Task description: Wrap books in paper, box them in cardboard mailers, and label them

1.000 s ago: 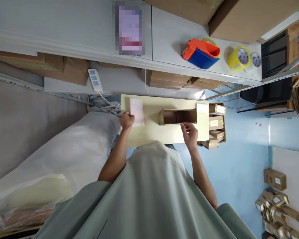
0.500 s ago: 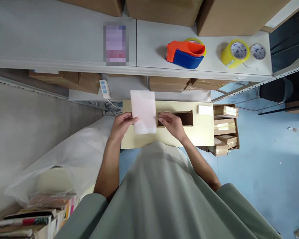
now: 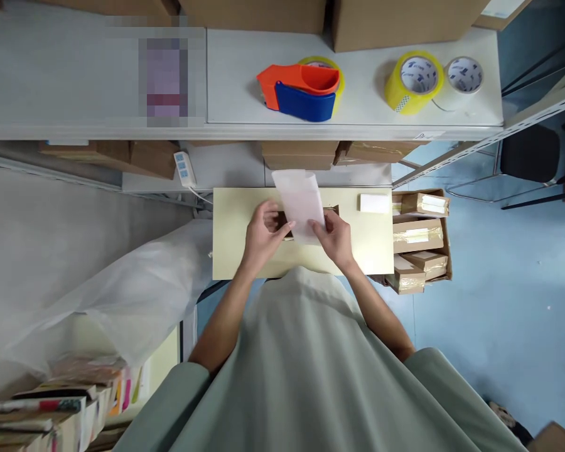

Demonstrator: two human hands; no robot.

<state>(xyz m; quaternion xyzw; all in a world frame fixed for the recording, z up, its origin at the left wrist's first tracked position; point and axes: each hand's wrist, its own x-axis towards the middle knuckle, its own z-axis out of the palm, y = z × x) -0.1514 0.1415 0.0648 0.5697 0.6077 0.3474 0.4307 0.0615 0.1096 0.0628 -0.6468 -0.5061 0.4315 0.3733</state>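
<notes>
My right hand [image 3: 333, 237] grips a pale white foam-like sheet [image 3: 301, 204] by its lower right edge, thumb on top. Whether it is a single sheet or a pouch I cannot tell. It hangs tilted over an open cardboard box [image 3: 334, 209], hiding most of that box. At the sheet's left side, my left hand [image 3: 266, 232] has its fingers curved and apart from the thumb, slightly blurred. Its thumb tip reaches the sheet's edge, while the fingers are over the box's left end. The box rests on a cream-coloured table [image 3: 230, 251].
A small white block [image 3: 375, 203] lies on the table's right side. Beyond it stands a carton of taped boxes [image 3: 418, 235]. An orange and blue tape dispenser [image 3: 301, 91] and tape rolls [image 3: 414, 81] sit on the shelf above. A power strip [image 3: 184, 168] lies behind, left.
The sheet has moved right, over the box, and tilted. My right hand has taken hold of it, and my left hand has loosened and moved right. The view has shifted slightly.
</notes>
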